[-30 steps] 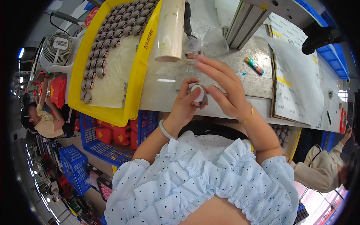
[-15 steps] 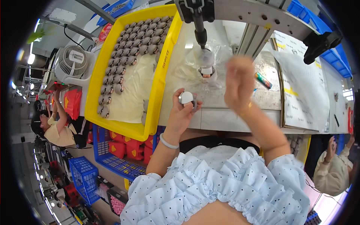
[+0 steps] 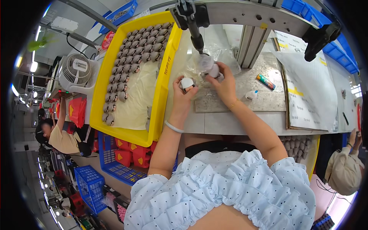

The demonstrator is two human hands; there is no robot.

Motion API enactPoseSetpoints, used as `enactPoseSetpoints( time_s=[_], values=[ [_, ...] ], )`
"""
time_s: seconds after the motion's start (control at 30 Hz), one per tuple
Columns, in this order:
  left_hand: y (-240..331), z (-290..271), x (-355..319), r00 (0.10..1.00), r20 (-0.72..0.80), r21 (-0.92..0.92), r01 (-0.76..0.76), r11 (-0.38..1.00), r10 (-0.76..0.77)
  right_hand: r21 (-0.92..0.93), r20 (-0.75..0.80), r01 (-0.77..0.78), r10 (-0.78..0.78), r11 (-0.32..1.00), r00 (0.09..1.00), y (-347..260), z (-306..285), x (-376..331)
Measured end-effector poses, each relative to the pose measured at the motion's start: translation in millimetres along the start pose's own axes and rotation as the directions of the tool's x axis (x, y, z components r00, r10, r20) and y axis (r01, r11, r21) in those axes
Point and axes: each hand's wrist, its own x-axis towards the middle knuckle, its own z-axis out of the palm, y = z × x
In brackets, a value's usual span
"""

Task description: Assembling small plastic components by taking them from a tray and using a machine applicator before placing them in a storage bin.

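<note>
My left hand [image 3: 181,94] is closed round a small grey-and-white toy figure [image 3: 187,83], its rounded white part turned up. Grey sides of the figure show between my fingers and thumb. My right hand [image 3: 226,86] grips another grey toy figure [image 3: 213,71] directly under the vertical press rod [image 3: 198,43]. Between the rod's tip and that figure sits a translucent cup-like piece [image 3: 205,61]. Crumpled clear plastic film [image 3: 231,63] lies behind my right hand. My fingers hide part of each figure.
To the left, a yellow tray [image 3: 155,128] holds rows of grey figures. A metal press frame [image 3: 253,48] rises behind my hands. On the metal plate [image 3: 230,106] are a small white bottle [image 3: 251,95] and a green cylinder [image 3: 265,81]. Papered boards [image 3: 306,92] lie right.
My right hand, blurred and raised before, has come down leftward and taken hold of the figure under the rod. My left hand has moved slightly forward with its figure. The white bottle is now visible.
</note>
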Motion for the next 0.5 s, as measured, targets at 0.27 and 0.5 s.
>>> enactPoseSetpoints(
  time_s=[0.27,0.5],
  values=[
    [-31,14,57,0.985,0.134,0.479,-0.158,0.863,0.106,0.543,0.098,-0.316,0.316,0.778,0.944,-27,-38,-56],
    [-33,19,57,0.968,0.227,0.746,-0.245,0.619,0.109,0.493,0.192,-0.409,0.362,0.768,0.912,-29,-84,-95]
  ],
)
